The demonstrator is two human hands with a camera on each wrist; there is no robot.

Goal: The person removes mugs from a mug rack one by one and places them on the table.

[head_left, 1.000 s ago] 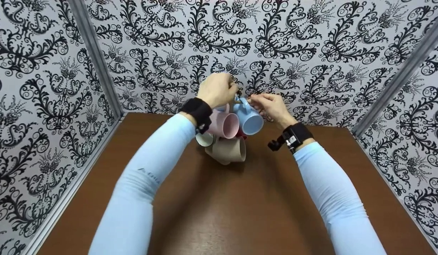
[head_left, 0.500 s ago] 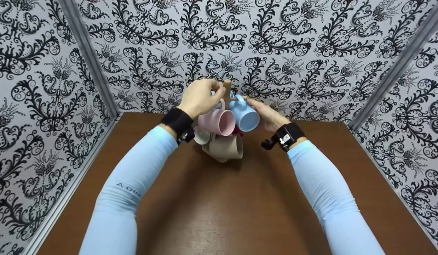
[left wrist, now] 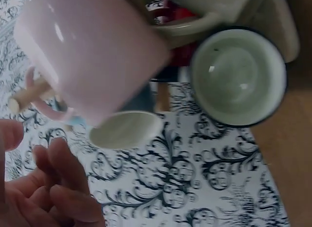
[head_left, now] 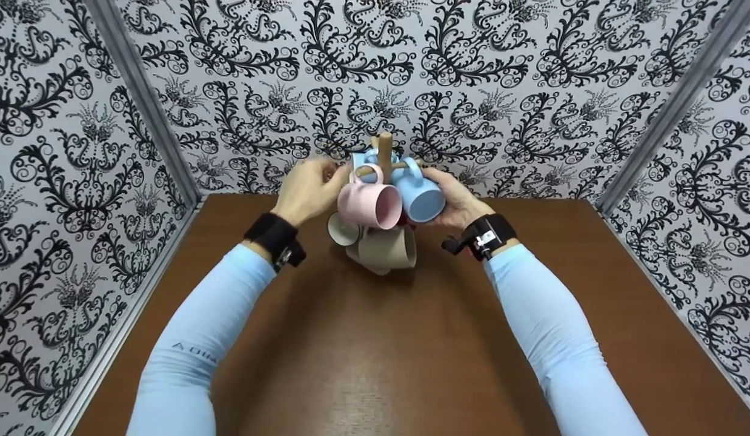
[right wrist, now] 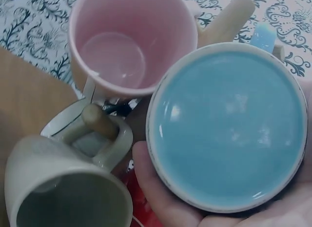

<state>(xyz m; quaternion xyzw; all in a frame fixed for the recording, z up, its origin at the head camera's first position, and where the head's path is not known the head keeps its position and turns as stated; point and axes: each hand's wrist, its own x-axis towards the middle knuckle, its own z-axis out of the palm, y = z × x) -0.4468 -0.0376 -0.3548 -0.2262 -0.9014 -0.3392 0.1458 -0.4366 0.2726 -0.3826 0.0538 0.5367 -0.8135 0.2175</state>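
Observation:
A wooden mug stand (head_left: 384,158) carries several mugs hung by their handles. At its right, my right hand (head_left: 458,203) holds a light blue mug (head_left: 418,197) from the right and below; its handle loops over a peg. In the right wrist view, this mug's round blue end (right wrist: 226,127) faces the camera. My left hand (head_left: 308,189), slightly blurred, is left of a pink mug (head_left: 366,204) on the front-left peg. Its fingers (left wrist: 73,205) are loosely bent and hold nothing, apart from the pink mug in the left wrist view.
Lower on the stand hang a beige mug (head_left: 387,247) and a pale dark-rimmed mug (left wrist: 239,75). Another blue mug (head_left: 361,162) is behind, and something red (right wrist: 141,200) is partly hidden. The brown table (head_left: 363,351) stretches forward; patterned walls (head_left: 242,91) enclose it.
My left hand has moved from the top of the stand to the left and down, uncovering the post. My right hand has gone from the blue mug's peg side to around the mug's body.

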